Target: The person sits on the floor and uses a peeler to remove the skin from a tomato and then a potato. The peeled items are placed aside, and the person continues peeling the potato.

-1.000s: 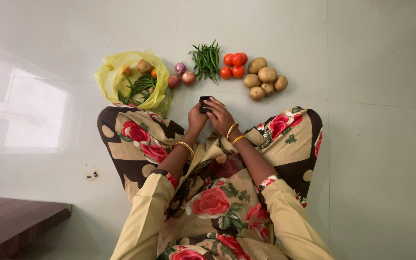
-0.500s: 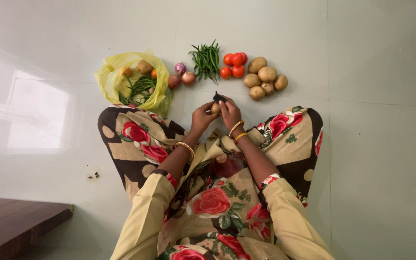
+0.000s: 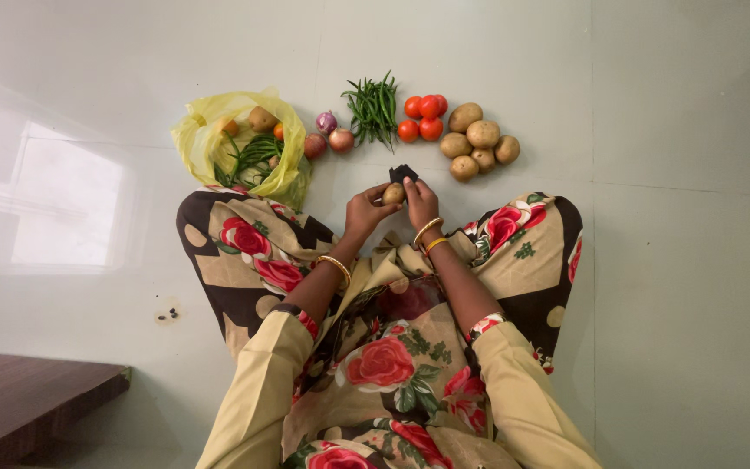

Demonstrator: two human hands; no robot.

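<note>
Pale green floor tiles [image 3: 653, 104] spread under a seated person in a rose-printed garment, whose two hands meet just above the lap. Left hand [image 3: 365, 211] grips a small potato [image 3: 393, 194] with its fingers curled round it, while right hand [image 3: 420, 201] pinches a small black cloth [image 3: 403, 173] against the potato's top. Beyond them lies a row of produce: a potato pile [image 3: 477, 142] to the right, tomatoes [image 3: 422, 117] beside it, green chillies [image 3: 374, 106], then two onions [image 3: 333, 132]. At the row's left end a yellow plastic bag [image 3: 197, 139] lies open, holding a potato, more green chillies and small orange-red pieces. A dark wooden board [image 3: 28, 404] shows at lower left.
</note>
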